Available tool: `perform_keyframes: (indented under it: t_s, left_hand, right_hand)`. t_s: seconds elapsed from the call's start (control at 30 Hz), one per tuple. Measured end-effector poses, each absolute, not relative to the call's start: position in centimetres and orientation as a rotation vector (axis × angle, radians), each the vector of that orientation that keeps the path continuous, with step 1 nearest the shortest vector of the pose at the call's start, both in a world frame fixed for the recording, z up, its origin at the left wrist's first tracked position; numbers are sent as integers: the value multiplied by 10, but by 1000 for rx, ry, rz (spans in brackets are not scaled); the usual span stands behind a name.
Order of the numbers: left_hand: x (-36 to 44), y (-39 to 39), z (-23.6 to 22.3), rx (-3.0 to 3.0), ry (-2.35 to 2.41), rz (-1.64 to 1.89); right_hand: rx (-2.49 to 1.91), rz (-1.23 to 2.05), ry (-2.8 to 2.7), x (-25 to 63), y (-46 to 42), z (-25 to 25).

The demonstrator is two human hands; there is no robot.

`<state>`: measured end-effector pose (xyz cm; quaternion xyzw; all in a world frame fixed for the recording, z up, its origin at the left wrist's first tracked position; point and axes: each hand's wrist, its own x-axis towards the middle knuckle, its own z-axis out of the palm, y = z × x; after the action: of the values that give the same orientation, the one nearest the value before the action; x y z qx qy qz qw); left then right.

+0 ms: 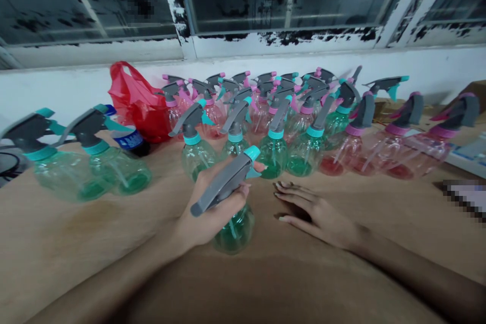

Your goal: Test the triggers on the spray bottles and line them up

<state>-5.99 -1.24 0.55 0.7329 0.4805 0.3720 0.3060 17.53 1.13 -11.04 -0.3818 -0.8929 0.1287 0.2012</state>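
Note:
My left hand (207, 212) is wrapped round the neck of a green spray bottle (233, 228) with a grey trigger head and teal nozzle, standing on the wooden table (76, 243) just in front of me. My right hand (315, 212) lies to the right of that bottle, fingers stretched out and resting on the table, holding nothing. Behind both hands stand several green spray bottles (273, 154) with teal collars and several pink spray bottles (357, 149) with pink collars.
Two more green spray bottles (102, 167) stand at the left. A red plastic bag (138, 104) sits at the back by the white wall, with a dark blue-labelled item (131, 140) beside it. A cardboard box (476, 91) is at the far right.

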Motion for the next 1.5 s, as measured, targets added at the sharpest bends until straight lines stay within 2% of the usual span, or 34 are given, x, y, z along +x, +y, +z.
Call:
perform_keyframes:
  t_s: [1.13, 1.5]
  left_hand:
    - [-63, -14, 4, 1900, 1200, 967]
    - [-72, -12, 3, 2056, 1188, 897]
  right_hand:
    - [-1058, 395, -2493, 176, 11, -108]
    - [-1050, 379, -2481, 176, 12, -112]
